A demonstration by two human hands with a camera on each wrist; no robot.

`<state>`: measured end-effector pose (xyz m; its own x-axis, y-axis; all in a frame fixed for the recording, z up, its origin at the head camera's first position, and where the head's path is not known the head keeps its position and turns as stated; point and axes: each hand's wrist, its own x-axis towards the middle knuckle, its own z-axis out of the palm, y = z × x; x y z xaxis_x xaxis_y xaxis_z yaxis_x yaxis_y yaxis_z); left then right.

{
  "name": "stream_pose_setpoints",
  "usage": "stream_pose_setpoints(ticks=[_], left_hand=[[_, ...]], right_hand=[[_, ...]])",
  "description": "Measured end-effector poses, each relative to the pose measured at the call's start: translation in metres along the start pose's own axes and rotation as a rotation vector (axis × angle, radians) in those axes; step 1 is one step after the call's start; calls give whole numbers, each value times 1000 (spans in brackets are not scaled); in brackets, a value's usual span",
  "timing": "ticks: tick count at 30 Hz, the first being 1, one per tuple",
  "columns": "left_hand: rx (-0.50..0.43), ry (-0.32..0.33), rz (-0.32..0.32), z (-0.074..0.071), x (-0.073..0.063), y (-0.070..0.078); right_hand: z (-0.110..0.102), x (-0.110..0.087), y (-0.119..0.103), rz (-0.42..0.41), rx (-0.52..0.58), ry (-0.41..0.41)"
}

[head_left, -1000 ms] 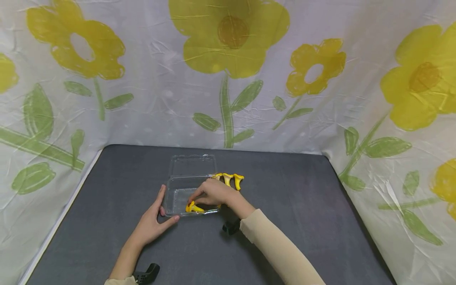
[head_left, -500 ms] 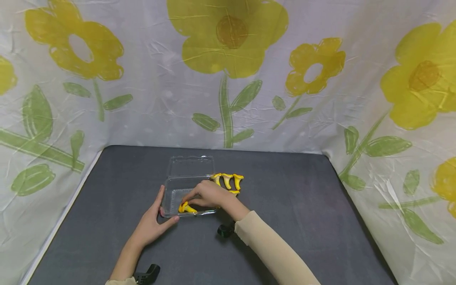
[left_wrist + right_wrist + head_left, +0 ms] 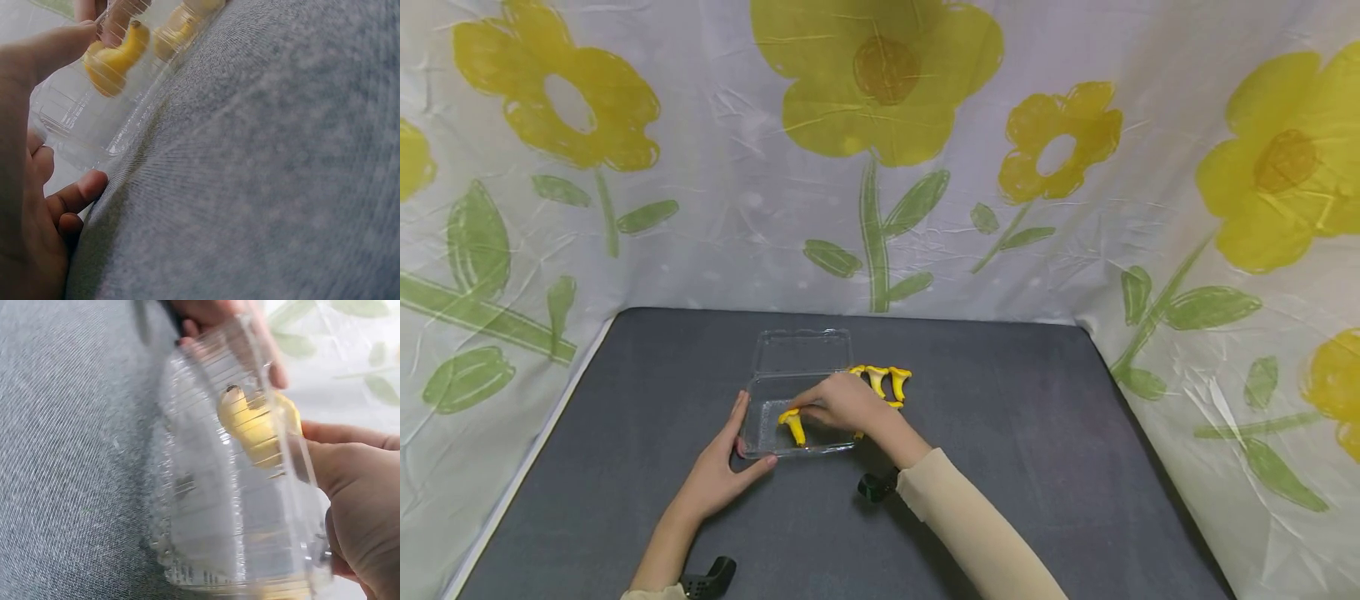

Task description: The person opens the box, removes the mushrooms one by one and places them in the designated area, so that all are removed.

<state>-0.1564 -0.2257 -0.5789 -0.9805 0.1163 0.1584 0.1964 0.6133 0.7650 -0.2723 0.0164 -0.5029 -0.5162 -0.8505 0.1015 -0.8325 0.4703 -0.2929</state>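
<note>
In the head view, a clear plastic clamshell container (image 3: 763, 421) stands with its lid folded back on the dark tabletop. My right hand (image 3: 846, 404) pinches a yellow chanterelle mushroom (image 3: 794, 427) by its cap inside the front part of the container, with the stem pointing toward me. Seen through the ribbed wall in the right wrist view, the same chanterelle (image 3: 253, 431) has its stem end facing the camera. My left hand (image 3: 718, 468) rests at the front left corner of the container, thumb and fingers spread along its walls. The right hand hides part of the container's right side.
Several more chanterelles (image 3: 898, 383) lie on the table just right of the container, some partly behind the right hand. A white cloth (image 3: 715, 275) printed with yellow flowers hangs behind the table. Dark table surface (image 3: 1037, 417) extends to the right.
My right hand has moved the chanterelle slightly left, then turned it so its stem swings from pointing right to pointing toward me. The left hand stays at the container's corner.
</note>
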Motion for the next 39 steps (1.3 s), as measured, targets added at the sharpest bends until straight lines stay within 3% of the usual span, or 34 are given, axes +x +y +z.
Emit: stream_pose_setpoints(ticks=[19, 29, 39], left_hand=[[28, 3, -37, 0, 1, 5], [20, 2, -24, 1, 1, 3], [11, 3, -12, 0, 1, 3]], right_hand=[[2, -46, -15, 327, 31, 480], [-1, -78, -13, 388, 77, 570], [-2, -121, 10, 447, 68, 713]])
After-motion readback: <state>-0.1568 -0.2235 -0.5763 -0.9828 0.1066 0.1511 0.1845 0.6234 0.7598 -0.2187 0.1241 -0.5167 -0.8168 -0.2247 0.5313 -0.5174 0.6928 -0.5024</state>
